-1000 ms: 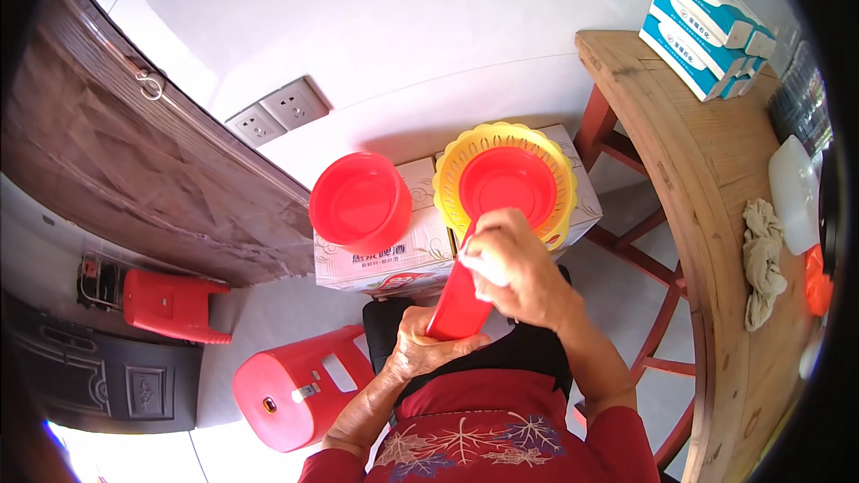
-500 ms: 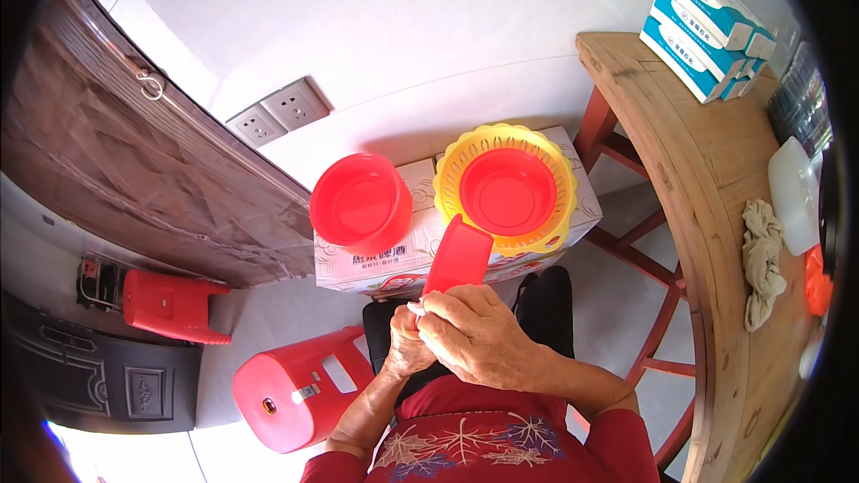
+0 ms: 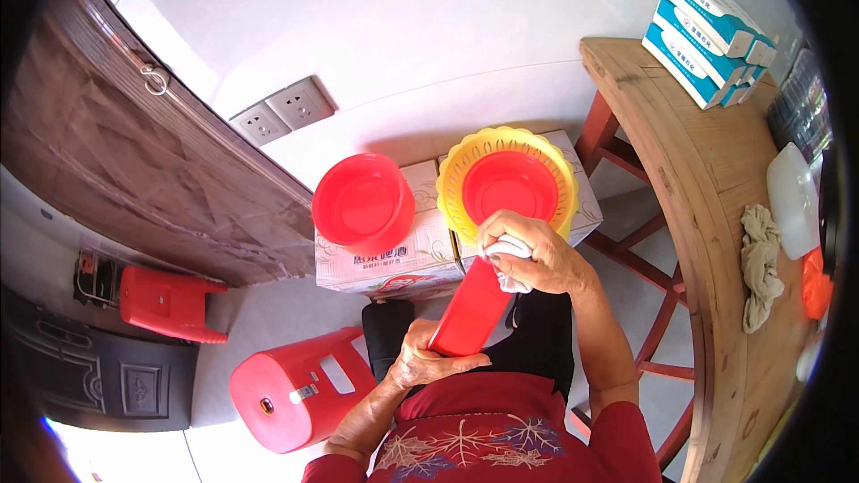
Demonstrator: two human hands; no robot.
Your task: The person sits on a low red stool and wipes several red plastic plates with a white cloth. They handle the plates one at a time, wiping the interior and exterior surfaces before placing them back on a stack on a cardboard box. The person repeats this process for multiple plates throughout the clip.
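A red plastic container (image 3: 474, 309), seen side-on, is held in front of my lap. My left hand (image 3: 428, 360) grips its lower end, with the thumb stretched along its edge. At the upper end, my right hand (image 3: 541, 255) presses a bunched white cloth (image 3: 514, 255) against the container. Just beyond, a red basin (image 3: 360, 201) stands on patterned cardboard boxes (image 3: 394, 264). To its right is a yellow slotted basket (image 3: 452, 174) with another red basin (image 3: 506, 181) sitting inside. My right hand partly covers the basket's near rim.
A wooden table (image 3: 707, 188) curves along the right, bearing stacked blue-white boxes (image 3: 702, 36) and a crumpled beige cloth (image 3: 761, 268). Red stools (image 3: 286, 398) stand at the left. Behind the boxes are a wall with sockets (image 3: 282, 112) and a brown curtain (image 3: 152, 152).
My right hand has moved up and right, away from my left hand, and the white cloth now shows in it. The red container has turned to show a broader side.
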